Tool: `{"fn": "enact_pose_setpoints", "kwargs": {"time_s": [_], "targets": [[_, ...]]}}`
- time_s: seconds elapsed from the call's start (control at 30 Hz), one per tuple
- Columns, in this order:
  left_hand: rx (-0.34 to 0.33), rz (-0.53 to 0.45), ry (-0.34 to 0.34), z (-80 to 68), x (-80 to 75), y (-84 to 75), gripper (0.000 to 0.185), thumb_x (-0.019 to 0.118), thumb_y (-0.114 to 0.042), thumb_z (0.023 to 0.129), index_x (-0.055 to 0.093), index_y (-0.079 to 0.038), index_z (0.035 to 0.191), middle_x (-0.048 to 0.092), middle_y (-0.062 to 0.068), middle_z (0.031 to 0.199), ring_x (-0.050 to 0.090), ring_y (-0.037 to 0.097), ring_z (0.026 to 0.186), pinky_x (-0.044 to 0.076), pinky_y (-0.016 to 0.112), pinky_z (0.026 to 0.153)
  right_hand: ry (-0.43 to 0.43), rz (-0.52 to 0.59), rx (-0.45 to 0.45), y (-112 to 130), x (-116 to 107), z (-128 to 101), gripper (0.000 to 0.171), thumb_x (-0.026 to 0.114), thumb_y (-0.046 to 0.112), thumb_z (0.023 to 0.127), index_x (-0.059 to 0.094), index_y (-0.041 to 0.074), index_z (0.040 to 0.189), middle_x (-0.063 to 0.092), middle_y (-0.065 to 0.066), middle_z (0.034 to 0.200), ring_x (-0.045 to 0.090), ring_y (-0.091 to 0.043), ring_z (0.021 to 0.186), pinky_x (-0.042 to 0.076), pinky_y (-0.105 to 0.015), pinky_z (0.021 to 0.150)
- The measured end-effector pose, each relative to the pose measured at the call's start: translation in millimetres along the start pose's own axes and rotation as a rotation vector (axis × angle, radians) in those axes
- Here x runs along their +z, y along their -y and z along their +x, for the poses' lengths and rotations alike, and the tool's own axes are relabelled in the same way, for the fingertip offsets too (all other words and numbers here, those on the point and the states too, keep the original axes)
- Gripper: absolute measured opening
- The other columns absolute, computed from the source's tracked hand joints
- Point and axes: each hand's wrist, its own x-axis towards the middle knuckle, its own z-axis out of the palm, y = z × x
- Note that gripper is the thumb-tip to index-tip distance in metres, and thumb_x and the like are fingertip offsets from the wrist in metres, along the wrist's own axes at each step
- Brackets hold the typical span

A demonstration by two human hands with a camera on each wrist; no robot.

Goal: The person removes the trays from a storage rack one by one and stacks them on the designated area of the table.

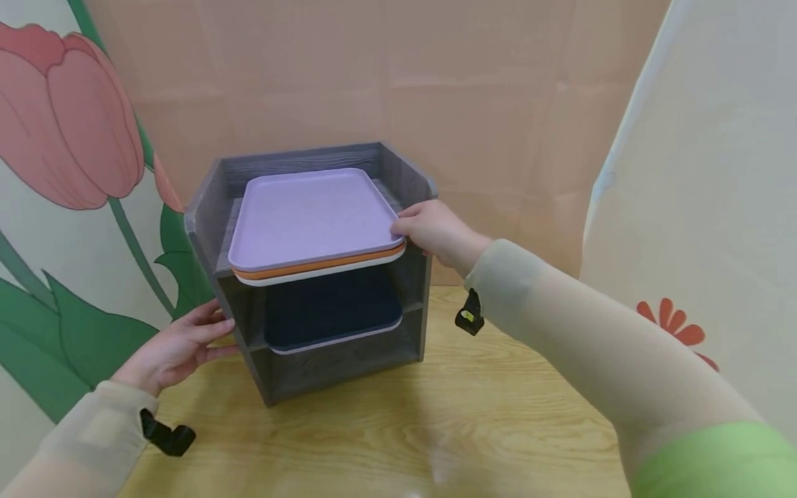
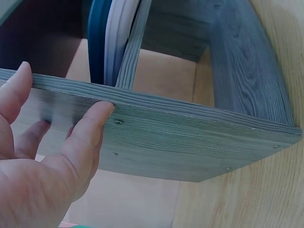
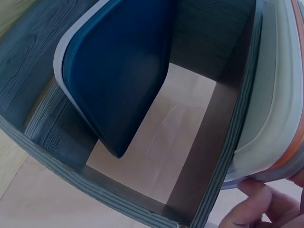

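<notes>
Head view. Grey shelf point(image 1: 324, 360) stands on a wooden table point(image 1: 436, 429), in front of a peach backdrop point(image 1: 467, 90); a tulip cloth point(image 1: 68, 138) hangs at the left, a pale cloth point(image 1: 716, 173) with a red flower at the right. Top level: stack of 3 trays, lilac tray point(image 1: 311, 218) uppermost, orange tray point(image 1: 324, 265) under it, white tray point(image 1: 324, 274) at the bottom. Middle level: navy tray point(image 1: 330, 304) lying on a pale tray point(image 1: 336, 341), of which only the rim shows. Right hand point(image 1: 436, 232) is at the stack's right front corner, fingers curled onto the lilac tray's edge, grasping it. Left hand point(image 1: 177, 346) lies against the shelf's left side panel, low down, fingers straight and loose, gripping nothing. Both arms wear beige sleeves with a black clip at each wrist.

Left wrist view. Left hand point(image 2: 42, 161) has the thumb point(image 2: 88, 133) flat on the shelf point(image 2: 190, 137) panel's face and the fingers reaching over its edge; relaxed, not clenched. Edges of the navy tray point(image 2: 98, 42) and pale tray point(image 2: 118, 38) show inside.

Right wrist view. Navy tray point(image 3: 118, 76) and its pale tray point(image 3: 61, 52) sit in the middle bay of the shelf point(image 3: 52, 156). Fingertips of the right hand point(image 3: 266, 209) pinch the stack's corner, touching the white tray point(image 3: 270, 123) and orange tray point(image 3: 292, 156).
</notes>
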Motion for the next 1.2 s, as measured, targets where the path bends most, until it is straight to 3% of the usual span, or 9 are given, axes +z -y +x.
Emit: {"fn": "enact_pose_setpoints", "kwargs": {"time_s": [0.07, 0.17, 0.3, 0.4, 0.53, 0.7, 0.9, 1.2], "targets": [[0.003, -0.001, -0.002, 0.6, 0.8, -0.4, 0.077, 0.05, -0.017, 0.102, -0.007, -0.004, 0.153, 0.001, 0.025, 0.153, 0.05, 0.002, 0.11, 0.05, 0.036, 0.094, -0.024, -0.013, -0.014, 0.0, -1.1, -0.3, 0.039, 0.063, 0.015, 0.085, 0.066, 0.007, 0.123, 0.058, -0.008, 0.105, 0.038, -0.014, 0.056, 0.034, -0.025, 0.049], [0.011, 0.001, -0.005, 0.3, 1.3, -0.7, 0.077, 0.05, -0.016, 0.102, -0.006, -0.004, 0.153, 0.002, 0.025, 0.152, 0.05, 0.002, 0.11, 0.05, 0.036, 0.093, -0.053, -0.009, -0.018, 2.0, -4.2, -1.8, 0.03, 0.061, 0.014, 0.085, 0.071, 0.004, 0.112, 0.056, -0.008, 0.101, 0.041, -0.016, 0.064, 0.033, -0.027, 0.054], [0.009, -0.009, -0.002, -1.3, 1.0, -0.7, 0.077, 0.049, -0.016, 0.102, -0.007, -0.004, 0.153, 0.002, 0.025, 0.153, 0.051, 0.002, 0.111, 0.051, 0.036, 0.093, -0.068, 0.065, -0.008, 3.2, -9.9, -4.3, 0.019, 0.056, 0.01, 0.084, 0.071, 0.001, 0.09, 0.052, -0.002, 0.071, 0.042, -0.017, 0.064, 0.031, -0.026, 0.053], [0.005, -0.027, 0.001, -2.7, 0.3, -0.7, 0.075, 0.049, -0.015, 0.102, -0.005, -0.005, 0.154, 0.007, 0.023, 0.152, 0.053, 0.005, 0.112, 0.051, 0.036, 0.093, -0.038, 0.155, 0.002, 1.3, -12.9, -4.3, 0.017, 0.052, 0.007, 0.084, 0.067, -0.001, 0.087, 0.042, 0.001, 0.056, 0.038, -0.013, 0.05, 0.03, -0.023, 0.046], [0.016, -0.043, 0.005, -3.5, -1.3, -0.3, 0.072, 0.048, -0.013, 0.102, -0.001, -0.004, 0.154, 0.024, 0.015, 0.144, 0.054, 0.008, 0.112, 0.052, 0.035, 0.092, 0.031, 0.306, 0.05, 0.3, -17.1, -4.1, 0.025, 0.053, 0.005, 0.09, 0.063, -0.003, 0.113, 0.052, -0.004, 0.07, 0.044, -0.01, 0.051, 0.034, -0.019, 0.044], [0.022, -0.062, 0.01, -4.6, -3.5, -0.6, 0.071, 0.048, -0.012, 0.102, 0.001, -0.005, 0.154, 0.039, 0.001, 0.132, 0.055, 0.01, 0.113, 0.052, 0.036, 0.092, 0.16, 0.516, 0.123, 1.5, -21.3, -6.0, 0.053, 0.057, -0.001, 0.093, 0.042, 0.006, 0.143, 0.058, -0.007, 0.08, 0.049, -0.008, 0.048, 0.04, -0.015, 0.041], [0.013, -0.067, 0.011, -6.1, -3.9, -1.3, 0.072, 0.048, -0.012, 0.102, -0.001, -0.005, 0.154, 0.035, 0.006, 0.136, 0.056, 0.009, 0.112, 0.051, 0.037, 0.093, 0.245, 0.6, 0.139, 0.6, -23.7, -11.9, 0.061, 0.053, -0.005, 0.093, 0.031, 0.008, 0.149, 0.059, -0.008, 0.079, 0.051, -0.008, 0.044, 0.044, -0.015, 0.041], [-0.005, -0.055, 0.009, -4.7, -3.7, -1.3, 0.073, 0.048, -0.013, 0.102, -0.004, -0.007, 0.154, 0.013, 0.019, 0.149, 0.055, 0.008, 0.112, 0.05, 0.037, 0.094, 0.185, 0.635, 0.167, -4.0, -23.4, -23.8, 0.058, 0.049, -0.004, 0.095, 0.036, 0.012, 0.148, 0.058, -0.013, 0.095, 0.048, -0.008, 0.04, 0.04, -0.014, 0.038]]}}
